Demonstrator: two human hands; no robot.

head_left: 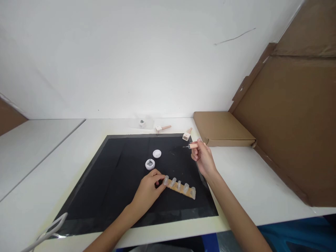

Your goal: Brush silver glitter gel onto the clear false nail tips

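Note:
My left hand (150, 185) pinches the left end of a tan strip (180, 189) that carries several clear false nail tips (186, 188) in a row. Over the right edge of the black mat (123, 189), my right hand (202, 156) grips a nail polish brush (193, 146) by its peach handle, its thin dark tip pointing left. The brush tip is apart from the nail tips. Just beyond my left hand sits an uncovered round white jar (150, 164) with something grey inside. A white lid (156, 153) lies behind that jar.
Near the wall are a nail polish bottle (159, 129) with a long peach cap, another peach-and-white bottle (186, 135), and a small clear packet (143, 122). A flat cardboard box (223, 129) lies back right, beside a tall cardboard panel (291, 115). A white curved frame (52, 229) is at the front left.

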